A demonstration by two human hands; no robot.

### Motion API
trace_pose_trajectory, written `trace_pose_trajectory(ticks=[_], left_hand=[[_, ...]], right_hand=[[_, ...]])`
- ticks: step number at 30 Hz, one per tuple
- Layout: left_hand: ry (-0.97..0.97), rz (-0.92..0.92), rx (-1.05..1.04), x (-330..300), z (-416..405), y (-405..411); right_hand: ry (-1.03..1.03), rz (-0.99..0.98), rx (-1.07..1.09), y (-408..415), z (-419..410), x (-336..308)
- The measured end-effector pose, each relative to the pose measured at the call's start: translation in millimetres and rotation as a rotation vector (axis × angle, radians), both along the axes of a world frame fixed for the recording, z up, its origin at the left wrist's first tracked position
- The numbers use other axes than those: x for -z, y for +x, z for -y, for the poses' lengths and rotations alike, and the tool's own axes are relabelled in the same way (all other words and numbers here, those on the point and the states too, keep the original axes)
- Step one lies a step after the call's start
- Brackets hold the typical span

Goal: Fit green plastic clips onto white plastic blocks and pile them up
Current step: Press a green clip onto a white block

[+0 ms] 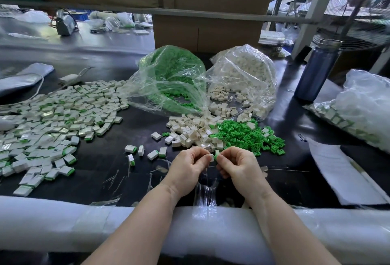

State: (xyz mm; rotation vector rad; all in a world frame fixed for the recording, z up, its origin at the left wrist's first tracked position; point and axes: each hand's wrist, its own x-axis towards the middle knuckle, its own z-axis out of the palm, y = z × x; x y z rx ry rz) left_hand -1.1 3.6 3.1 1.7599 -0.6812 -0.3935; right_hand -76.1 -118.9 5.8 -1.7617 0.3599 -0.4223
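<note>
While working just above the near edge of the bench, about midway along it, pinches a white block in the closed fingertips of the left hand and a green clip in the closed fingertips of the right hand. Holds the two touching, end to end, probably so as to push the clip into the block's open side; not yet seated, judging by the green on show. Keeps both wrists over the foam padding wrapped along that edge, likely as a soft rest for the forearms.

Keeps stock within short reach: loose white blocks heaped just beyond the hands, loose green clips touching that heap on its right. Spilled, it seems, from the two clear bags behind, toward the far edge: bag of clips on the left, bag of blocks on the right, both of thin, crinkled, glossy film. Spreads finished pieces across the left half of the bench, apart from the raw stock, so avoiding mix-ups; more a flat scatter than a stack.

Small, hard, moulded parts throughout: blocks boxy, off-white, smooth-faced, some slotted; clips bright green, flat, open-ribbed. Light enough for fingertip work; likely to snap in under a firm press. Dark matt bench top, giving strong contrast.
</note>
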Motion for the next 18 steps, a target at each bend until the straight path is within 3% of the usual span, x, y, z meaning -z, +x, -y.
trace_pose_trajectory(ticks=[18], left_hand=[[0.13,0.124,0.005,0.6,-1.2,-2.2]], right_hand=[[-0.068,-0.081,0.017,0.9,2.9,2.0]])
